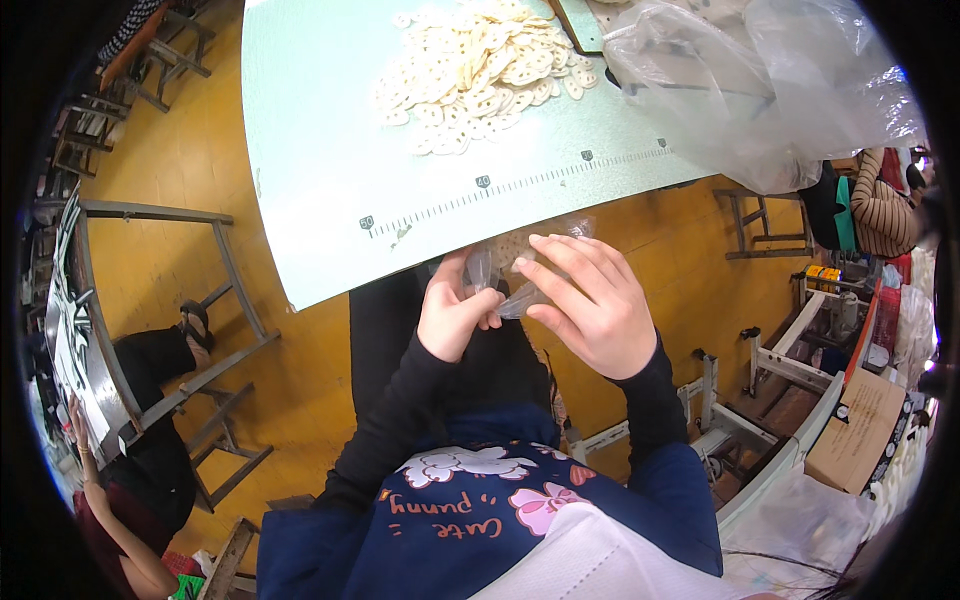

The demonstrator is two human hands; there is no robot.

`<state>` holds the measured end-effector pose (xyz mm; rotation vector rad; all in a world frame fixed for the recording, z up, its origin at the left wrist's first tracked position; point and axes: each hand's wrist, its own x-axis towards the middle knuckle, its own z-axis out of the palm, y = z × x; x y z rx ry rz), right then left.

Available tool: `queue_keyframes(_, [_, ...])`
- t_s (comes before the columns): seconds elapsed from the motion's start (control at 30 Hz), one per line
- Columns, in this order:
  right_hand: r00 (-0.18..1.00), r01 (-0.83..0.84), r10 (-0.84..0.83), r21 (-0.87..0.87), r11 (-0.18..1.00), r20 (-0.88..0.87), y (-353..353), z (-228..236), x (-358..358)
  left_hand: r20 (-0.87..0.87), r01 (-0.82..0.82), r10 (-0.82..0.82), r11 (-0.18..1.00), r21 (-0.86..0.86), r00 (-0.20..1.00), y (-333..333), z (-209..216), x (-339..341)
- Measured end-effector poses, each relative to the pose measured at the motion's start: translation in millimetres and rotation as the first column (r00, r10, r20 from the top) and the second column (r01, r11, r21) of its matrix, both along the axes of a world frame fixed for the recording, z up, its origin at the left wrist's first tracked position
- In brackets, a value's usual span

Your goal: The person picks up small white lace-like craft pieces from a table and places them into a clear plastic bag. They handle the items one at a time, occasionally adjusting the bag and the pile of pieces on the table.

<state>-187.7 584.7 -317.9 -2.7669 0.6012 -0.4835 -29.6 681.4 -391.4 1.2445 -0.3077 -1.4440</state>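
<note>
The clear bag [517, 302] is just off the table's [310, 180] near edge, its left side pinched by the left hand [452, 315]; the right hand [600, 310] curves loosely over it, whether gripping I cannot tell. Light, even tension should best spare the thin film. The table bears a printed scale [530, 188], the shirt [330, 550] lettering [475, 528].

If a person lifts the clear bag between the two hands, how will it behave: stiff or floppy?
The clear bag is probably floppy, since its film shows creases. The film itself seems light, being thin enough to see through. Its shine suggests it may be somewhat slippery.
</note>
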Motion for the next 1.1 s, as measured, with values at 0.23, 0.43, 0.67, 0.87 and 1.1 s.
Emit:
queue_keyframes(0.23, [0.991, 0.015, 0.003, -0.126, 0.992, 0.136, -50.7, -9.3, 49.5, 0.01, 0.017, -0.017, 1.0, -0.019, 1.0, -0.2, -1.1, 1.0])
queue_keyframes(0.43, [0.998, 0.045, -0.038, -0.151, 0.988, 0.049, -66.8, -26.8, 67.1, 0.001, 0.011, -0.011, 1.0, -0.002, 1.0, 0.9, 2.2, 2.3])
queue_keyframes(0.67, [1.0, 0.023, -0.023, -0.075, 0.997, 0.002, -50.7, -27.4, 32.1, -0.023, 0.035, -0.036, 0.999, -0.033, 0.999, 0.9, -4.1, 2.1])
queue_keyframes(0.87, [1.0, 0.022, -0.021, -0.11, 0.994, 0.007, -50.5, -24.7, 30.6, -0.019, 0.013, -0.014, 1.0, -0.014, 1.0, 1.6, -2.6, 1.5])
queue_keyframes(1.1, [0.999, -0.026, 0.023, -0.06, 0.998, -0.047, -42.4, -26.2, 32.8, -0.011, 0.012, -0.012, 1.0, -0.017, 1.0, 0.4, 0.8, 1.3])
